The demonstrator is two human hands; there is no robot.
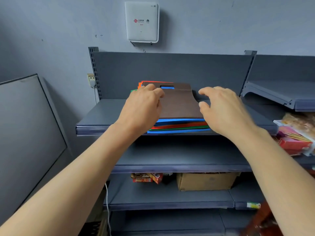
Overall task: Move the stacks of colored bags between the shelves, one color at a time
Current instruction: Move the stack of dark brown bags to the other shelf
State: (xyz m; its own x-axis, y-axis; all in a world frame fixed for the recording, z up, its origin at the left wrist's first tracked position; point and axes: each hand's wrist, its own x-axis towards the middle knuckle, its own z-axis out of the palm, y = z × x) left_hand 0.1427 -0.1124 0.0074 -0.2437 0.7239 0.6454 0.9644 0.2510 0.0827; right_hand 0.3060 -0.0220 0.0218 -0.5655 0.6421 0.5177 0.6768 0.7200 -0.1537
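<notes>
A pile of flat colored bags lies on the top shelf (102, 114). A brown bag (179, 103) with a cut-out handle is on top; blue bags (180, 120), orange-red bags (180, 125) and green bags (179, 128) show in layers under it. My left hand (143, 108) rests on the brown bag's left side, fingers curled at its far left corner near the handle hole. My right hand (221, 109) hovers at the pile's right edge, fingers spread and bent, holding nothing.
Under the top shelf is a bare middle shelf (179, 159). The lower shelf holds a cardboard box (204, 181) and red snack packs (146, 178). More snack packs (296, 133) sit at right. A grey panel (29, 125) leans at left. A white router (141, 22) hangs above.
</notes>
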